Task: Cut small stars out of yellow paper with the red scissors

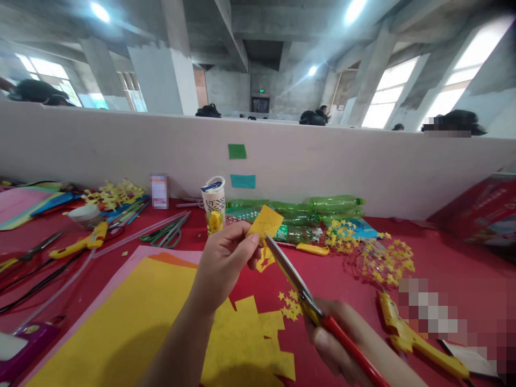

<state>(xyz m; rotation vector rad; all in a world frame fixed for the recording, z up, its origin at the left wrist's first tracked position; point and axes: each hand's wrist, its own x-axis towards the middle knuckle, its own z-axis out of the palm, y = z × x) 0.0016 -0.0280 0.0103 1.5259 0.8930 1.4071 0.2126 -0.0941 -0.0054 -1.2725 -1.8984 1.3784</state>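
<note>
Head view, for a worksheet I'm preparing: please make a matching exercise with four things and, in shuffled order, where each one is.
Things
1. yellow card
2. red-handled scissors
3. small green paper
4. plastic bottles

Places
A. lying on the red table
B. in the left hand
C. on the white partition
D. in the right hand

Pairs: 1-B; 2-D; 3-C; 4-A

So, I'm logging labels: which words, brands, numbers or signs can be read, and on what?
Nothing is legible.
Small green lit sign on the far wall: too small.
Green plastic-bottle label: blurred.
Red printed package at right: lettering blurred.
Upright pale rectangular screen: pixelated.
White cylindrical cup with black markings: no readable word.
</note>
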